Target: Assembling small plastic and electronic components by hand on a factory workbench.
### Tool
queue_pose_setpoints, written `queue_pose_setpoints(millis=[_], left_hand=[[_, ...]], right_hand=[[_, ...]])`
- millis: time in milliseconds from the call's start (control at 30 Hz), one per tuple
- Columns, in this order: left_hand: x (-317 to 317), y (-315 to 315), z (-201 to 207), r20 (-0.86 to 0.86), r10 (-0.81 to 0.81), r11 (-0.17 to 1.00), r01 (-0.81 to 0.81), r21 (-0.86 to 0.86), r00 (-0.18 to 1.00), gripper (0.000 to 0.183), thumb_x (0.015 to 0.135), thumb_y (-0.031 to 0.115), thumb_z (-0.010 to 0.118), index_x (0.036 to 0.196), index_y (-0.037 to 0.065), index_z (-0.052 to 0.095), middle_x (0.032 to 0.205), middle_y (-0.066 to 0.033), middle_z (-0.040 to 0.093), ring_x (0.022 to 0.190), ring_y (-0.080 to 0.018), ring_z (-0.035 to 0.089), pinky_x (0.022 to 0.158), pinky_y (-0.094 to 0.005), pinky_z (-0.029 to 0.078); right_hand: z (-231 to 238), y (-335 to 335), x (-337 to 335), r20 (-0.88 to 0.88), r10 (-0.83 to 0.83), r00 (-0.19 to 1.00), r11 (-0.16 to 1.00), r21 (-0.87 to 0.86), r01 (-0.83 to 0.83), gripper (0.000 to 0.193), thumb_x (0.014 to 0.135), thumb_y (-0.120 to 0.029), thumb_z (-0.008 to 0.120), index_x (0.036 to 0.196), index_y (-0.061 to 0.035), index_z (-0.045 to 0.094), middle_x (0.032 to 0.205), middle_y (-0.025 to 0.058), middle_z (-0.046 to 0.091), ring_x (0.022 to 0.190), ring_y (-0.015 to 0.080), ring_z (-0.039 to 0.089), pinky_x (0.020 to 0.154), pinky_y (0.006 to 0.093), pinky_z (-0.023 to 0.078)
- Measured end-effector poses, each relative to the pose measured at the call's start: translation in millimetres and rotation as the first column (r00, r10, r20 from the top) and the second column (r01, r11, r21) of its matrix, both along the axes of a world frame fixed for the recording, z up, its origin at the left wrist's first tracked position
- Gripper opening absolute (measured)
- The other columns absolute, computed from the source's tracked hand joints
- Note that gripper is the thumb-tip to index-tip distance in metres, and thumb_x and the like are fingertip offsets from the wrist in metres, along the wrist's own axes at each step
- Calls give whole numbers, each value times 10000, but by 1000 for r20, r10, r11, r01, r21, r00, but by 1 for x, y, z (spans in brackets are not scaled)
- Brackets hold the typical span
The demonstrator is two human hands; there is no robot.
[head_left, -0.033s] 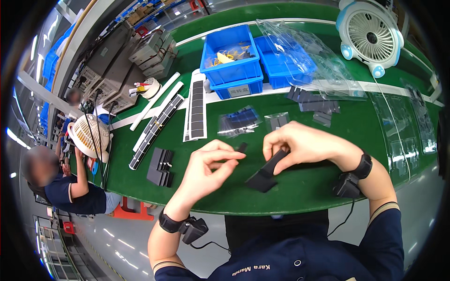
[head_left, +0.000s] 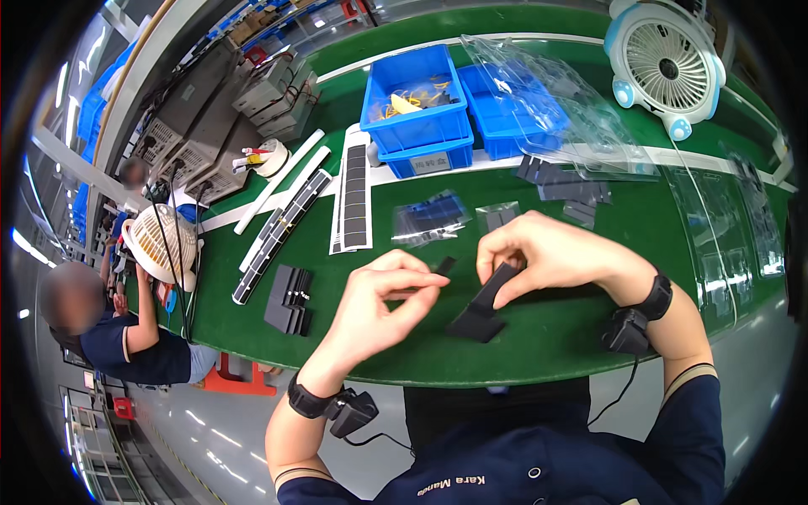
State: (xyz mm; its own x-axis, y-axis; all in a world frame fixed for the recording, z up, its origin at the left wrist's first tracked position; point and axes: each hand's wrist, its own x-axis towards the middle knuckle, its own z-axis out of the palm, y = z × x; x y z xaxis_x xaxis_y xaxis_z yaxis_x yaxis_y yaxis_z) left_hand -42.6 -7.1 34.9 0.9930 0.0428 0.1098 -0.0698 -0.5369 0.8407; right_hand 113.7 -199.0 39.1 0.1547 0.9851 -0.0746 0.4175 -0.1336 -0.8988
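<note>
Between the thumb and forefinger of my left hand [head_left: 383, 299] is a small dark strip [head_left: 446, 266]. Just to its right, my right hand [head_left: 547, 257] grips a flat black bent piece [head_left: 478, 320] by its upper arm. The wider lower end of that piece hangs close over the green bench [head_left: 396, 362]. The strip and the black piece are apart. Left of my left hand lies a stack of similar black pieces [head_left: 287, 300], stepped along one side. Beyond my hands are clear bags of dark parts [head_left: 431, 217], and a smaller bag [head_left: 498, 215] beside them.
Blue bins [head_left: 417, 93] stand at the back, one holding yellow bits. Clear plastic trays [head_left: 572, 118] lean over another bin. A white-blue fan [head_left: 669, 71] is far right. Sheets of black labels [head_left: 353, 198] and white tubes [head_left: 282, 189] lie left. A person [head_left: 139, 328] sits at the left.
Both hands have shifted slightly to the right, carrying the strip and the black piece with them. The strip shows a little more beyond my left fingertips.
</note>
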Motion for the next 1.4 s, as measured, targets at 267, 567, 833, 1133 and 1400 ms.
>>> queue_pose_setpoints(millis=[267,567,833,1133,1400], left_hand=[[37,-23,6,234,-99,995,91,44,967,118,748,85,742,806,-7,696,752,-58,618,663,-115,593,568,-236,457],[66,-24,13,207,175,903,-73,-423,963,80,822,76,682,861,7,694,825,-32,609,698,-71,551,620,-188,442],[79,20,-30,-26,245,728,-202,-655,969,538,839,63,653,1323,47,420,874,-30,646,775,-85,615,629,-195,501],[70,1,-37,-145,46,693,-136,-709,988,147,864,62,621,1008,36,636,969,-64,642,924,-178,635,793,-306,543],[64,-8,-48,-310,-30,684,-206,-700,950,155,837,49,654,989,31,634,850,-25,638,775,-112,630,729,-257,542]], right_hand=[[12,-9,13,-325,-173,930,909,311,277,258,715,-102,770,894,-48,591,706,-47,506,618,39,443,585,191,400],[-11,4,12,-608,-245,755,855,232,464,197,764,-95,742,869,-50,582,834,7,638,750,73,602,651,215,493],[-25,-4,14,-734,-319,599,900,-36,435,263,833,-189,685,1032,-86,548,919,8,623,817,89,604,690,234,527],[-52,-2,8,-674,-351,650,917,-109,383,342,897,-230,600,1195,-110,482,1014,3,617,915,84,588,714,252,524],[-61,1,8,-730,-404,551,850,-77,521,376,922,-248,559,1246,-107,432,1033,31,616,901,86,592,697,248,536]])
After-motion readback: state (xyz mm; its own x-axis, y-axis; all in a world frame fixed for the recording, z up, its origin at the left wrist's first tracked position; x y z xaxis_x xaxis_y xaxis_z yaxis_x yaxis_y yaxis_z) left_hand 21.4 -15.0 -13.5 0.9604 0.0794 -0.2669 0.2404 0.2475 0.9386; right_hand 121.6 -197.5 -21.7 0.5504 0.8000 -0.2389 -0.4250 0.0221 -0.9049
